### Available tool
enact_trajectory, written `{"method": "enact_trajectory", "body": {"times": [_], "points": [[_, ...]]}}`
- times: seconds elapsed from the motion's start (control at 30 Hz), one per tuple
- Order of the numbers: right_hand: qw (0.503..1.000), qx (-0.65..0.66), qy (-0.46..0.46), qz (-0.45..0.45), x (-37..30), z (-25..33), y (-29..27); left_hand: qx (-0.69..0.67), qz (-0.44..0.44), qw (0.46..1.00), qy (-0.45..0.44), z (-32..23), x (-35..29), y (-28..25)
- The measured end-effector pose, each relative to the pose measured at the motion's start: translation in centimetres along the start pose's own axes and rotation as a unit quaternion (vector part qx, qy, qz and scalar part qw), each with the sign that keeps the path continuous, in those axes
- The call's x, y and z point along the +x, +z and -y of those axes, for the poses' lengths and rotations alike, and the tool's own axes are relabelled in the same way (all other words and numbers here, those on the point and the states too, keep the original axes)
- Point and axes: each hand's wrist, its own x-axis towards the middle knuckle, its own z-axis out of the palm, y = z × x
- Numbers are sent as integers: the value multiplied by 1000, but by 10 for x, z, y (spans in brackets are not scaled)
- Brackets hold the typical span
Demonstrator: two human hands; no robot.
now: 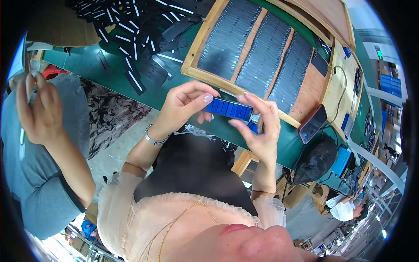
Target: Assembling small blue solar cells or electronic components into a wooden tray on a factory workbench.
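Note:
A narrow blue strip (pixel 229 108) with dark cross lines and a dark rim is stretched between my two hands, above the green table's near edge. My left hand (pixel 185 101) pinches its left end between thumb and fingers. Around the right end, the thumb and fingers of my right hand (pixel 264 124) are closed. A second small blue piece (pixel 252 126) shows beside my right thumb; whether it is held or lies on the table I cannot tell. Just beyond my hands stands a wooden-framed tray (pixel 190 65) with rows of dark, closely packed pieces (pixel 257 54).
Black strips with white bars (pixel 131 48) lie scattered at the far left of the green table (pixel 150 98). A phone (pixel 313 124) leans by the tray's right corner, near a black mesh bag (pixel 316 159). A co-worker's hand (pixel 41 109) is raised at the left.

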Motion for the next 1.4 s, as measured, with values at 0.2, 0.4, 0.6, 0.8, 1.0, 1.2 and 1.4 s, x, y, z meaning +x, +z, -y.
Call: {"method": "enact_trajectory", "body": {"times": [0.2,0.4,0.6,0.8,1.0,1.2,1.4], "points": [[916,348,198,-2,-7,-19,-7,-43,-13,999,-9,-1,-3,-5],[891,377,250,45,-13,-29,-8,-36,-3,999,-10,-1,-5,-4],[885,405,229,21,-16,-26,-5,-52,2,999,-1,0,-10,-2],[845,456,276,37,-19,-30,-4,3,-40,999,35,-1,-15,5],[972,146,176,-48,-3,2,18,71,-92,992,52,-2,-15,12],[968,118,211,-69,7,2,41,102,-110,986,76,0,-18,16],[950,144,257,-108,-6,-19,31,57,-95,988,105,2,-17,11]]}}
